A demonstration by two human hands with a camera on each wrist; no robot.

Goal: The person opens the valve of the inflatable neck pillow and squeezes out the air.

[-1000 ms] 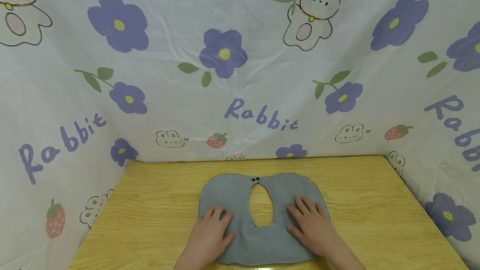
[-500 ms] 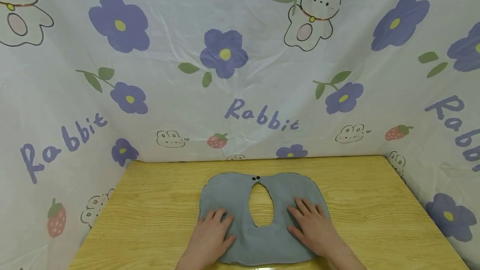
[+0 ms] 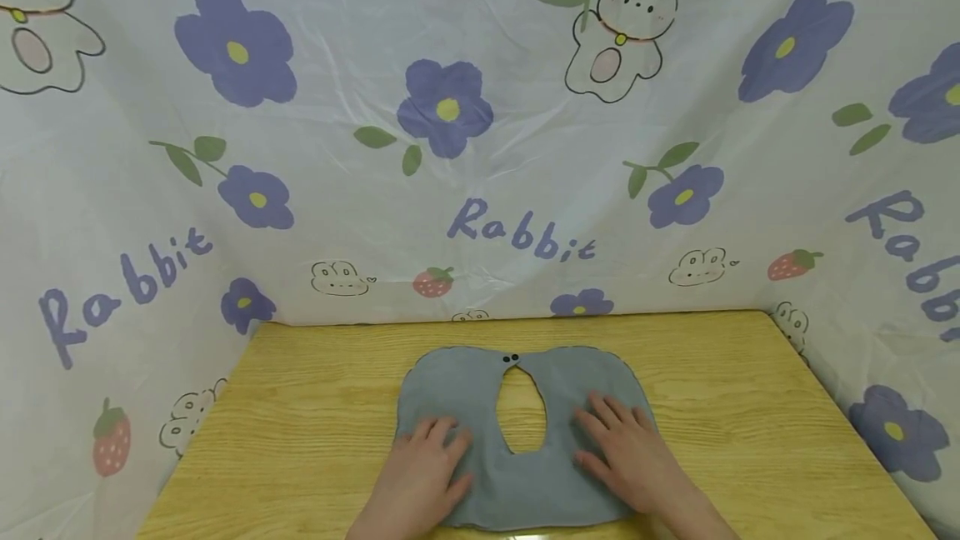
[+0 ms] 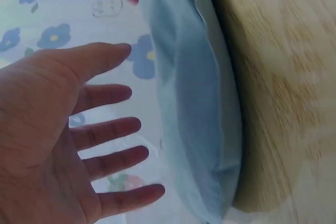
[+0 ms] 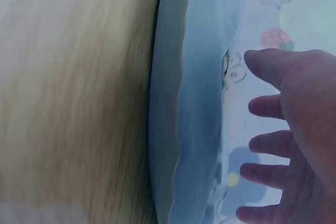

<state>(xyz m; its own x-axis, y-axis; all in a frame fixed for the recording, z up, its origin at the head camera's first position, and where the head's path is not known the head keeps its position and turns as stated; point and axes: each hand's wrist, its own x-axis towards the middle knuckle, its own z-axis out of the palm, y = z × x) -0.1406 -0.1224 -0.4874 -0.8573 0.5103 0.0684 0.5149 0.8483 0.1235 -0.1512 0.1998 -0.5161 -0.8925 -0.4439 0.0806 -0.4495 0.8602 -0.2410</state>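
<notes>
A grey-blue padded fabric piece (image 3: 528,490), bib-like in outline, lies flat on the table. It has a long oval opening in the middle, and two black snaps (image 3: 511,358) sit at its far edge. My left hand (image 3: 416,473) is over its left side, fingers spread and straight. Over the right side is my right hand (image 3: 637,465), likewise spread. The left wrist view shows the pad's thick seamed edge (image 4: 194,87), with a gap between it and the fingertips. In the right wrist view, the fingers also stand apart from the pad (image 5: 197,108). Neither hand holds anything.
The table (image 3: 315,407) has a light wood-grain top. A white cloth (image 3: 360,215) printed with flowers, rabbits and strawberries encloses it at the back and both sides.
Both hands have shifted only very slightly above the pad, the left one's fingers a little to the right. The pad lies as before.
</notes>
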